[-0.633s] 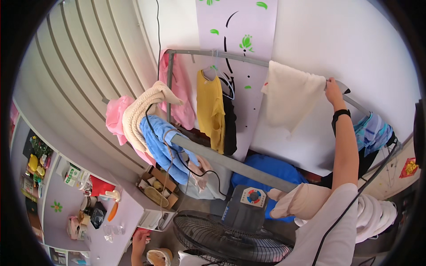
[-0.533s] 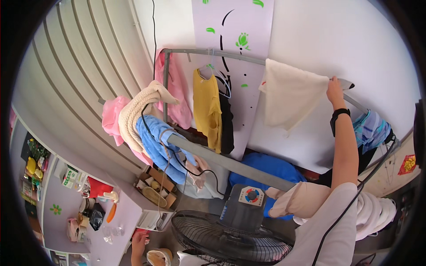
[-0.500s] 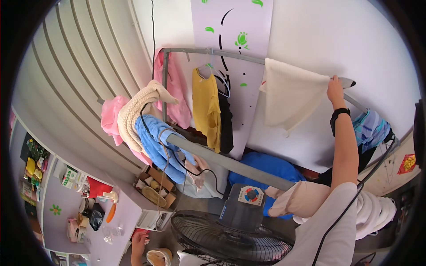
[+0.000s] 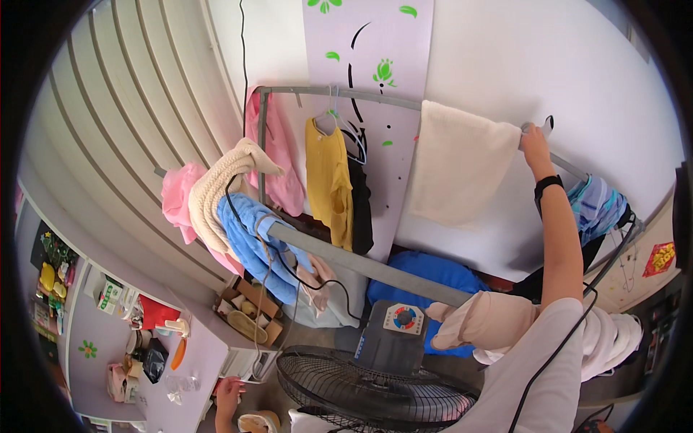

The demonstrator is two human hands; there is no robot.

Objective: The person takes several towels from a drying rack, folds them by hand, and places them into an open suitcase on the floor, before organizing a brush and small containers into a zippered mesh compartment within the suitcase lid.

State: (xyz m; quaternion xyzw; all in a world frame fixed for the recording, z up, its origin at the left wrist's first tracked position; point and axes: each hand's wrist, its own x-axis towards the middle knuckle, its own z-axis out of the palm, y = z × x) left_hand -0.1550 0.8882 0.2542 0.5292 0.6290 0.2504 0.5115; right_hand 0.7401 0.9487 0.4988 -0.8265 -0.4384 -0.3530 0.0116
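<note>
**Inspector A:** State of the hands?

**Inspector B:** Right hand [image 4: 534,141] curled at the rear rail [image 4: 390,95], beside the upper right corner of the cream cloth [image 4: 462,166]. Whether it grips that corner, the grey-and-black item [image 4: 547,124] or the rail cannot be told. Left hand [image 4: 229,393] is low, loosely curled near the tabletop [image 4: 206,353]; I cannot tell if it holds anything.

**Inspector A:** Cloth position and risks?

**Inspector B:** Draped over the rear rail against the white wall. Its rear portion is hidden; an uneven drape, in my judgement, could let it slide off. A careless tug might dislodge the grey-and-black item. The black cord [image 4: 345,296], looped by the blue towel [image 4: 253,234], could snag.

**Inspector A:** Markings?

**Inspector B:** Coloured panel [image 4: 403,318] on the fan [image 4: 375,386]; green-and-white box [image 4: 110,296]; red hanging [image 4: 659,260] with gold figures. Print too small to read reliably.
</note>
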